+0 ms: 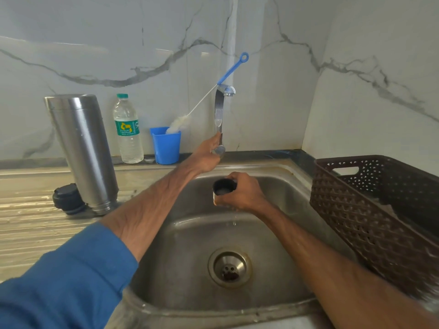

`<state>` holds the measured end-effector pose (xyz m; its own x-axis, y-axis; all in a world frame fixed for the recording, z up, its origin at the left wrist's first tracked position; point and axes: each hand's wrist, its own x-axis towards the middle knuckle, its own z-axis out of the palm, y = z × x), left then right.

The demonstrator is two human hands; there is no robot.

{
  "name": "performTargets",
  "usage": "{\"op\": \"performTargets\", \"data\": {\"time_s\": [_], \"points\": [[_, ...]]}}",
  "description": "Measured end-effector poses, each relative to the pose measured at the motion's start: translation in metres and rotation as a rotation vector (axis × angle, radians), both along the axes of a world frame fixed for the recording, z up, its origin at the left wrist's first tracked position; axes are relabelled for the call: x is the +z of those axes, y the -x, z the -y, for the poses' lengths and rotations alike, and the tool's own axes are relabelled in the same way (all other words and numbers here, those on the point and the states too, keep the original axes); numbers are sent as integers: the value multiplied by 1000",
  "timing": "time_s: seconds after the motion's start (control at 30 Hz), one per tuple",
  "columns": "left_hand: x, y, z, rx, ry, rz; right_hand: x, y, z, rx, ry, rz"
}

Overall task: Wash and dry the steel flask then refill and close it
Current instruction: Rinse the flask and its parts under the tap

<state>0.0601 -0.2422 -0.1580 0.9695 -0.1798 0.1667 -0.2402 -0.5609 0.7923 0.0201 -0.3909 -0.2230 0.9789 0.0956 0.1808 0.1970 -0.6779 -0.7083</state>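
Steel flask (83, 148) stands upside down on the drainboard (28, 222), left of the sink (285, 198), with its threaded mouth on the surface and droplets on its body. A black stopper (67, 198) lies just beside its lower end, on the near-left side. The left hand (207, 154), its arm in a rolled blue sleeve (66, 281), reaches to the far edge of the sink, its fingers wrapped round the lower end of the wall-mounted tap (219, 115). The right hand (244, 192) is held over the basin, near and just below the left hand but apart from it. It grips a small cup (224, 187), dark inside, with the opening turned toward the camera. A few drops fall below this hand; whether water runs from the tap cannot be determined. The drain (229, 267) sits in the near part of the basin. On the far ledge against the marble wall (95, 43) stand a labelled water bottle (128, 129) and, to its right, a blue tumbler (166, 148). A bottle brush (231, 70) rests bristles-down in the tumbler, its blue handle leaning right across the top of the tap. A brown perforated basket (356, 222) sits to the right of the sink.
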Motion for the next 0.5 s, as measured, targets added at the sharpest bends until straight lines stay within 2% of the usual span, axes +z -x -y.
{"op": "performTargets", "data": {"time_s": [0.07, 0.13, 0.23, 0.33, 0.37, 0.47, 0.5], "points": [[-1, 4, -5, -26, -57, -25, 2, 1, 4, -27, -12, 5], [-5, 11, -9, -30, -131, -49, 3, 2, 7, -62, -108, -28], [-18, 25, -19, 13, -213, -52, 6, 6, 4, -51, -327, -182], [-33, 39, -33, -11, -219, -105, 7, 7, 1, -15, -427, -287], [-37, 44, -36, -15, -158, -162, 7, 8, 0, -23, -449, -297], [-37, 63, -37, -47, 234, -423, 7, 6, -3, -32, -539, -326], [-36, 64, -37, -54, 311, -451, 7, 6, -3, -17, -593, -346]]}}
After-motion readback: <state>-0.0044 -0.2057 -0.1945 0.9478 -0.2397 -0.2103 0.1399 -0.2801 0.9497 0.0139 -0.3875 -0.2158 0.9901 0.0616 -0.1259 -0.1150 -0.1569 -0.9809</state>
